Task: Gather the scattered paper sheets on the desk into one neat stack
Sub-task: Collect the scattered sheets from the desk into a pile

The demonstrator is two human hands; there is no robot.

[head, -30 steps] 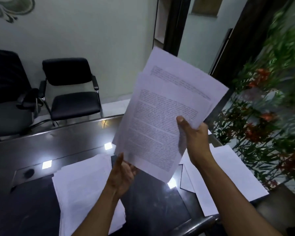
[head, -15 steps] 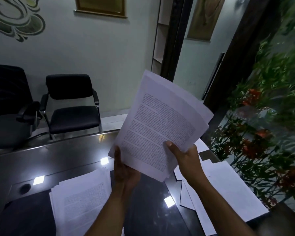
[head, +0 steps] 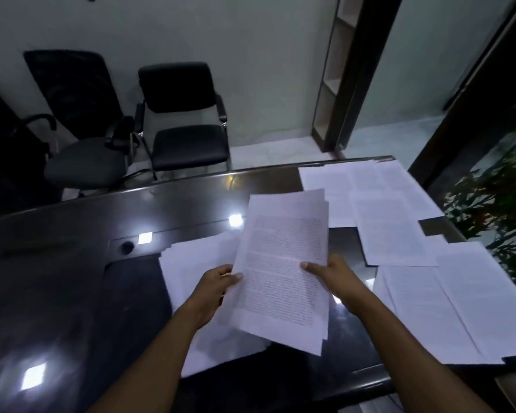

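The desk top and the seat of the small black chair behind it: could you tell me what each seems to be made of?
Desk top: dark and glossy, perhaps glass or polished laminate; it mirrors ceiling lights. Chair seat: black padded upholstery, maybe leatherette, faintly sheened, on a thin metal-looking frame.

Held sheaf of sheets (head: 283, 269) sat over desk (head: 72, 278) middle, left hand (head: 218, 286) at its left edge, right hand (head: 332, 274) at its right edge. Stack of sheets (head: 197, 263) lay on desk below and left of sheaf. Loose sheets (head: 399, 222) spread on desk right of sheaf, toward far right corner. Two chairs (head: 185, 120) stood behind desk. Plant (head: 495, 204) stood right of desk.
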